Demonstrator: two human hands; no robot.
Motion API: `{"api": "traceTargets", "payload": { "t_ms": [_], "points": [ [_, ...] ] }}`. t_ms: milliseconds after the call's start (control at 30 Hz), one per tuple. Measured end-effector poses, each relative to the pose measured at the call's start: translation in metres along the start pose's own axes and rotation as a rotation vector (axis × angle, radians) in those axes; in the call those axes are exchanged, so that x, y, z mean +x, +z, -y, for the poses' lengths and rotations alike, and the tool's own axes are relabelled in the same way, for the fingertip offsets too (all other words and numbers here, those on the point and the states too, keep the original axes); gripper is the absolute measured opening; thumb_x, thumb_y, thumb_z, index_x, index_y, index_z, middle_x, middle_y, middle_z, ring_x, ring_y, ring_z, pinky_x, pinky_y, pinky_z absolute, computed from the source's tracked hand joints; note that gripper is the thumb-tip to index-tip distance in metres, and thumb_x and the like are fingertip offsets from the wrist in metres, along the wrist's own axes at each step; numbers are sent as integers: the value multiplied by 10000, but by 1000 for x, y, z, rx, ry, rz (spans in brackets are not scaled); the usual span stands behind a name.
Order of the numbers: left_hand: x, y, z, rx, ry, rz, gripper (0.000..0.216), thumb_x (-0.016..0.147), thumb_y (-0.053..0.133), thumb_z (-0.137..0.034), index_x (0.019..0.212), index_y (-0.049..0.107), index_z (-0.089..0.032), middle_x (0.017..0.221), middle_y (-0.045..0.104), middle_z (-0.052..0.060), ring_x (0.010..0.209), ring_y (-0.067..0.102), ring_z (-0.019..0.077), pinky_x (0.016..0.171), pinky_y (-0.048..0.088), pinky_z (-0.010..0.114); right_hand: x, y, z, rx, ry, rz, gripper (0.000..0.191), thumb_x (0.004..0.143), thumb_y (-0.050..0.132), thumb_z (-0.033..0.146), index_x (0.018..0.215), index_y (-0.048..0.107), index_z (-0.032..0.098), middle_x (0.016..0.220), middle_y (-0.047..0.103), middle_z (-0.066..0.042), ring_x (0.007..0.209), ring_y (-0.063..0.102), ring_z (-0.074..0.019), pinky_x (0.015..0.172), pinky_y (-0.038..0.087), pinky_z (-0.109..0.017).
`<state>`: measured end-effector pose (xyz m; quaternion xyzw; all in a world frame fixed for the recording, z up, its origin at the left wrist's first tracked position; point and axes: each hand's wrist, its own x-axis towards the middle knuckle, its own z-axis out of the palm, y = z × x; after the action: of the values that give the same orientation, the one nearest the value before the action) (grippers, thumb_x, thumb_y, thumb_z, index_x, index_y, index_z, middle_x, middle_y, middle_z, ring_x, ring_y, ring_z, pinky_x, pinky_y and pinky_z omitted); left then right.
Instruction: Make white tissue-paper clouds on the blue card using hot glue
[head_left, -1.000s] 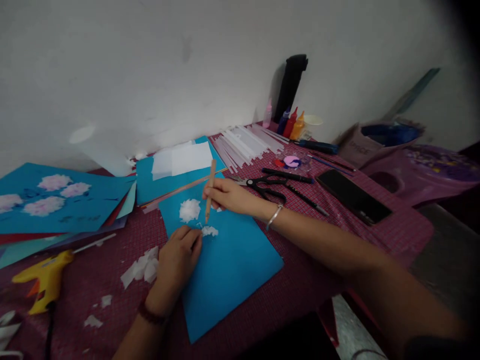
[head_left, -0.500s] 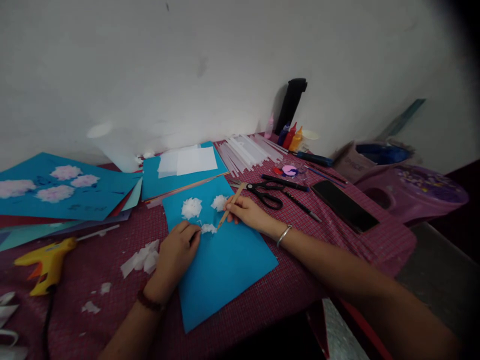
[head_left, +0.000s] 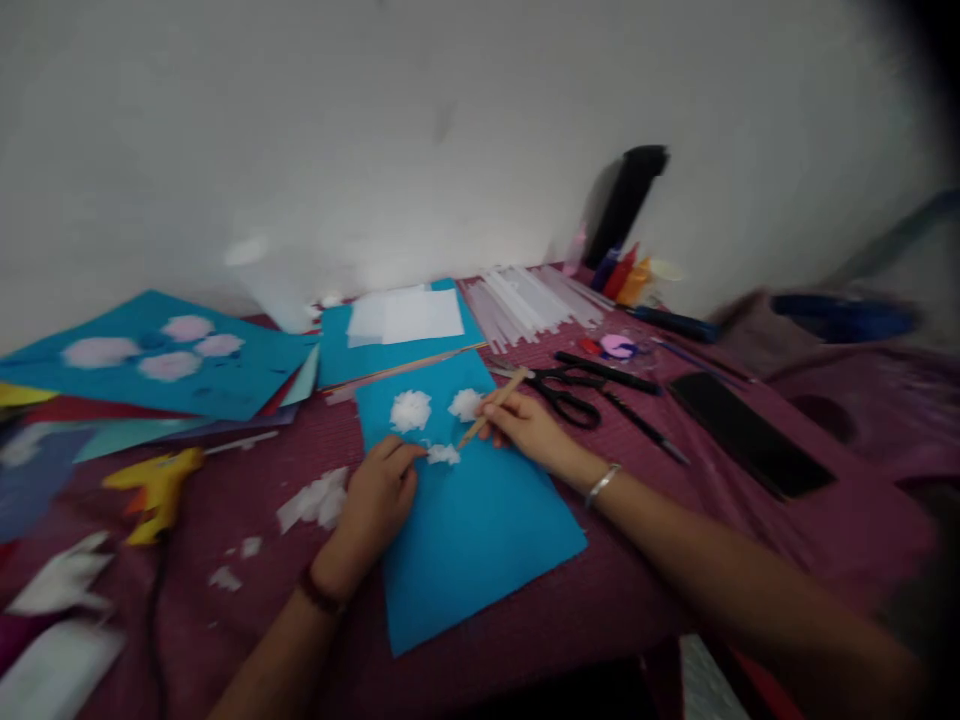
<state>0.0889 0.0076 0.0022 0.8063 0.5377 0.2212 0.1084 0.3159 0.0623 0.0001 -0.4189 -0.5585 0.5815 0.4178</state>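
Note:
My right hand (head_left: 517,422) is closed around a flat wooden stick (head_left: 510,390), whose lower tip reaches down beside a small clump of white paper bits (head_left: 444,454) on a blue sheet (head_left: 480,530). My left hand (head_left: 384,490) rests at the sheet's left side, its fingertips at the edge of that clump and the thumb apart from the index finger. Above the clump, two round white paper tufts sit on the sheet: one on the left (head_left: 411,410) and a smaller one on the right (head_left: 466,404), partly behind the right hand.
Scissors (head_left: 566,390), pens and a phone (head_left: 750,433) lie to the right. White strips (head_left: 525,305) and paint bottles (head_left: 621,272) are at the back. At left are a yellow glue gun (head_left: 154,490), torn white paper (head_left: 319,500) and a blue sheet with pale flowers (head_left: 255,370).
The view has swung left, so everything sits further right in the picture. Both hands keep nearly the same places on the sheet, and the stick stays in my right hand.

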Motion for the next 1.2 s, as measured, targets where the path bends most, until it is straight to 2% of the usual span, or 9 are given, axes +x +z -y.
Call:
{"api": "traceTargets", "payload": {
  "t_ms": [133,267,333,567,733,867,967,1067,1200],
  "points": [
    [-19,-40,9,-168,-98,-60,424,771,379,-73,1126,590,-173,974,647,67,859,620,160,767,508,293,-5,-9,-2,123,28,-97,245,801,599,402,855,583,164,614,614,11,464,512,-95,448,396,-215],
    [-56,-98,37,-156,-409,-311,246,799,513,-274,1001,624,-188,914,675,39,779,638,164,691,516,281,-9,-14,0,194,64,-89,262,772,649,411,850,604,165,621,619,-2,485,517,-104,451,397,-226],
    [-75,-111,50,-65,-499,-317,235,783,552,-350,931,637,-189,834,674,27,693,628,163,638,509,280,-10,-15,1,200,70,-92,262,768,658,408,849,618,163,620,615,-3,482,511,-103,450,394,-230],
    [-96,-74,40,686,-203,-77,192,861,505,-289,960,642,-197,945,663,84,938,569,282,851,408,446,-12,-13,1,189,57,-101,249,774,650,407,841,625,168,624,619,-9,479,510,-101,449,390,-230],
    [-86,-77,48,799,-239,-96,196,851,469,-231,709,602,-206,757,625,68,801,568,259,749,410,395,-14,-13,5,184,68,-120,279,741,663,433,828,610,173,608,612,-10,478,510,-111,446,394,-242],
    [-82,-106,63,504,-433,-332,104,769,522,-264,729,601,-210,733,636,41,719,584,223,654,440,335,-14,-13,8,186,69,-123,271,742,657,428,830,608,176,603,610,-8,473,508,-111,444,387,-244],
    [-74,-118,59,138,-587,-410,82,709,589,-301,723,582,-221,656,599,-22,614,558,159,579,434,269,-15,-12,9,190,63,-93,247,757,645,409,829,614,174,603,616,-5,469,512,-105,449,386,-237],
    [-57,-116,43,-245,-617,-394,168,674,653,-332,696,541,-208,619,533,-50,572,508,115,537,407,220,-17,-10,10,193,44,-65,224,773,625,390,831,614,173,605,623,0,468,515,-97,454,390,-223],
    [-25,-95,22,-579,-619,-251,203,680,698,-342,758,581,-195,652,544,-46,558,483,92,497,379,193,-20,-5,13,159,30,-33,206,799,579,372,832,595,169,603,617,10,461,508,-92,458,399,-217]
  ]
}}
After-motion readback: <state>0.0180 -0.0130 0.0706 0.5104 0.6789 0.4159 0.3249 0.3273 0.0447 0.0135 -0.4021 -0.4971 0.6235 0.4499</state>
